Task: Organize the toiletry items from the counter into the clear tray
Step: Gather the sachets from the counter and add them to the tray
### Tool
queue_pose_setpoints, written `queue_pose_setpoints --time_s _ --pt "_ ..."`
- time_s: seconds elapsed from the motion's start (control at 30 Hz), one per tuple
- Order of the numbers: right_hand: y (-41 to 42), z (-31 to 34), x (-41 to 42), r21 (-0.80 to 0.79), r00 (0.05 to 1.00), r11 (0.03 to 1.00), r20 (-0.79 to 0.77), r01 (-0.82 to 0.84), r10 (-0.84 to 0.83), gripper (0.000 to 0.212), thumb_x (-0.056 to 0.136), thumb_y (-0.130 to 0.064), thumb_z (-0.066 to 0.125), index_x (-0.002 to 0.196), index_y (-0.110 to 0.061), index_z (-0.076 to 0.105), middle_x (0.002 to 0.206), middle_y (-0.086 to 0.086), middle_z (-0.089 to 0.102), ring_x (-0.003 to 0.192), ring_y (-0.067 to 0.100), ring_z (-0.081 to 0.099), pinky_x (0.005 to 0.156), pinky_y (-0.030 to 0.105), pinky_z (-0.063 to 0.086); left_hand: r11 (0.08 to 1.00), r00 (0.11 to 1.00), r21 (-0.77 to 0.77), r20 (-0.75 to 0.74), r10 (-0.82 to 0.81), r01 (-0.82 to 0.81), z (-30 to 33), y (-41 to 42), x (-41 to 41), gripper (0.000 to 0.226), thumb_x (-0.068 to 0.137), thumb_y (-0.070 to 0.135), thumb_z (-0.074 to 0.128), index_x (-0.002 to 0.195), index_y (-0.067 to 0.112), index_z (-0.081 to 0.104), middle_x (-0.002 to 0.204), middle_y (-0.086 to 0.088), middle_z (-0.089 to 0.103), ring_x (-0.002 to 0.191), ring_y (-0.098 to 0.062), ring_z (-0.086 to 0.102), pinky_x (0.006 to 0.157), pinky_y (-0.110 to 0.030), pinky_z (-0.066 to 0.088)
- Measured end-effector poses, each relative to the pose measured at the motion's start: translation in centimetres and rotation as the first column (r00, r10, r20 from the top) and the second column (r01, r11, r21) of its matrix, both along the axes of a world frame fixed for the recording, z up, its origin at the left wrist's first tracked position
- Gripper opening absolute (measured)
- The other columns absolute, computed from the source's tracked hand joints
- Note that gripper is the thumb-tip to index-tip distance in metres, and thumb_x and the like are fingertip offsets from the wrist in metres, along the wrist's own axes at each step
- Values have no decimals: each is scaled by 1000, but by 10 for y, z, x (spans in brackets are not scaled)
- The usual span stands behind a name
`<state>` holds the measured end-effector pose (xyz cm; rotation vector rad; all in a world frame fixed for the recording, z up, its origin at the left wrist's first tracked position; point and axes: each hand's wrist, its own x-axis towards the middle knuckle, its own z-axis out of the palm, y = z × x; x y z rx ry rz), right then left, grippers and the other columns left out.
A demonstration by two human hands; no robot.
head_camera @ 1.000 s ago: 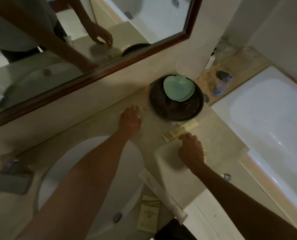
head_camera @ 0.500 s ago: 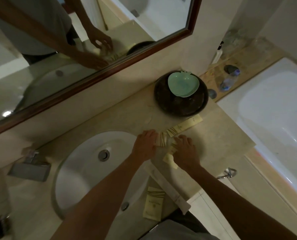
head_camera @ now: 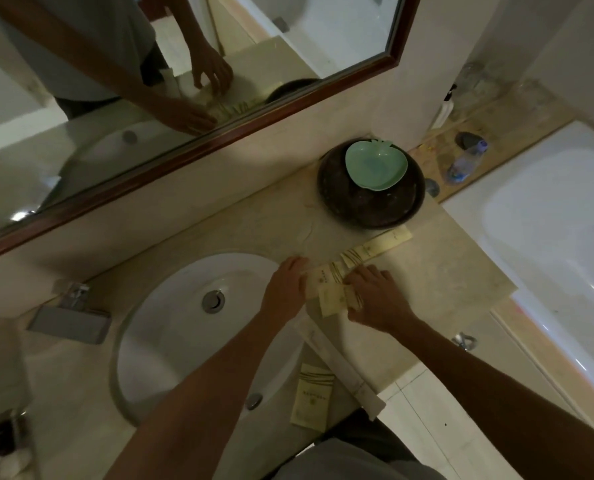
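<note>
Both forearms are bare from the elbow down, with no sleeve, watch, bracelet or ring in view on the left hand (head_camera: pixel 285 289) or the right hand (head_camera: pixel 378 299). A grey garment (head_camera: pixel 354 459) covers the body at the bottom edge of the view. The mirror (head_camera: pixel 81 64) shows the same grey top, short-sleeved, over darker trousers.

Beige counter (head_camera: pixel 437 271), cream packets (head_camera: pixel 375 251), dark bowl (head_camera: pixel 371 206)

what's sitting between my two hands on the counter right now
In the head view, small cream packets lie between the left hand and right hand, both touching them.
</note>
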<state>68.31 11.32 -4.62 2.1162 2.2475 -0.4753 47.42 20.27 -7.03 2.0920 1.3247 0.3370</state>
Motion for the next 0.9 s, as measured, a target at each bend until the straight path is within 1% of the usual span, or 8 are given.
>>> queue_pose_setpoints --time_s 0.17,0.3,0.4,0.5,0.63,0.7,0.8,0.9 --pt "44 7 -11 -29 999 1000 -49 -7 5 79 72 -46 79 140 -21 46 141 7 44 126 27 45 103 44 41 994 994 11 -28 108 -108 5 -1 -16 50 87 9 55 136 13 46 135 -8 47 123 -27 47 97 -39 45" --pt "46 -3 5 -16 987 992 -103 123 -124 82 72 -47 81 141 -18 47 141 8 49 127 29 48 104 46 40 993 985 2 -124 -120 122 5 0 -2 83 77 43 71 145 11 35 145 -11 41 131 -27 39 105 -42 36" --pt "41 -5 20 5 975 981 -113 193 -192 73 74 -44 79 136 -17 51 135 8 52 121 28 50 98 44 44 956 919 46 -292 -265 290 5 4 28 97 67 46 75 146 8 31 141 -14 43 129 -33 40 107 -44 31" --pt "34 -7 35 2 961 965 -95 261 -259 65 77 -35 77 134 -15 52 136 9 51 119 27 50 96 43 46 842 757 64 -478 -445 535 8 10 50 76 70 30 73 137 11 41 131 -10 47 122 -31 45 107 -42 31" --pt "30 -8 55 25 941 943 -66 333 -330 58 78 -24 76 130 -12 54 130 9 53 113 26 52 92 40 48 631 665 249 -447 -598 735 2 8 50 48 80 16 61 128 17 56 136 -8 52 129 -30 45 112 -48 30" --pt "30 -8 62 51 944 943 -36 329 -328 54 78 -16 74 129 -12 55 129 8 55 112 25 53 90 38 48 679 780 386 -330 -531 625 1 3 39 50 77 17 67 126 17 58 134 -9 54 123 -32 51 104 -49 39" --pt "39 -8 65 40 957 957 -50 288 -286 57 77 -3 66 132 -13 55 132 8 56 117 26 53 93 39 48 929 903 184 -354 -242 321 11 -11 26 69 81 35 65 141 14 39 143 -14 41 126 -32 44 103 -42 37" --pt "50 -13 65 -35 970 972 -72 230 -232 63 82 -4 62 143 -12 47 145 12 48 132 30 45 106 45 43 995 912 101 -406 58 -18 12 -27 35 85 78 66 53 139 9 37 128 -14 48 111 -30 49 92 -41 41"
